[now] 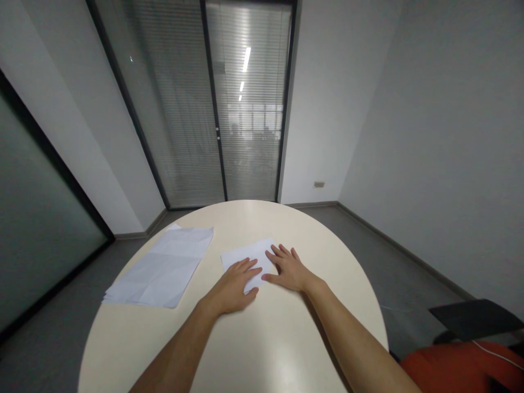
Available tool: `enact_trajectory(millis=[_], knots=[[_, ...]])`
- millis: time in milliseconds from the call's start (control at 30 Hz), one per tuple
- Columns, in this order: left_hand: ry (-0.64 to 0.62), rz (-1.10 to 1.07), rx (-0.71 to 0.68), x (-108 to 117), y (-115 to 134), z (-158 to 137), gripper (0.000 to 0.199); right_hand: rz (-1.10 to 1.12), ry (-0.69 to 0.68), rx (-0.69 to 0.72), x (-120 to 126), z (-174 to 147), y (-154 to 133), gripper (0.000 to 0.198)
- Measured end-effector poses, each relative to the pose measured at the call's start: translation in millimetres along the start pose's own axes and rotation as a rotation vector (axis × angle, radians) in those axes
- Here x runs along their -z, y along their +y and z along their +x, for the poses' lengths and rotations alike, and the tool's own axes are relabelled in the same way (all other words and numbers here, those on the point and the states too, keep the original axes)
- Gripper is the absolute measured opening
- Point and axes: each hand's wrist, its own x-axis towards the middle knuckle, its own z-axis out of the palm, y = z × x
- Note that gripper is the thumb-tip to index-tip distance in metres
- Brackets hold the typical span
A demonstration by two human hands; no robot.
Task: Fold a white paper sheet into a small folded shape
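A small white sheet of paper, perhaps folded, lies on the round cream table in front of me. My left hand rests flat over its lower left part, fingers apart and pointing right. On the sheet's right edge lies my right hand, its fingers spread and the thumb reaching toward the left hand. Part of the paper is hidden under both hands. Neither hand grips anything.
Left of my hands, a stack of larger creased white sheets reaches the table's left edge. A red chair with a black part stands at lower right. Beyond the table are a glass door with blinds and grey walls.
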Motion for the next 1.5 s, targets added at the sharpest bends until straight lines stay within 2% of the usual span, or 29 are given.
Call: enact_trajectory(millis=[433,700,900,1200,1300,1500], knots=[[-0.026,-0.019,0.022,1.7,0.1,0.1,0.062,-0.019,0.015,-0.063,-1.9,1.4,-1.3,0.101],[-0.042,0.010,0.000,2.5,-0.9,-0.8,0.070,-0.045,0.077,-0.075,-8.6,4.4,0.0,0.073],[-0.041,0.003,0.004,3.3,2.7,-0.4,0.068,-0.025,0.086,-0.057,-10.0,6.2,4.0,0.071],[-0.046,-0.012,-0.013,0.3,-4.5,-1.7,0.074,-0.012,0.079,0.042,-7.2,5.0,6.0,0.072],[-0.041,-0.021,-0.021,-0.7,-6.2,-2.7,0.073,-0.018,0.112,0.065,-6.5,5.4,6.2,0.063],[-0.012,-0.039,-0.036,2.7,-1.8,-2.1,0.069,0.023,0.179,0.238,-8.8,9.2,6.5,0.046]])
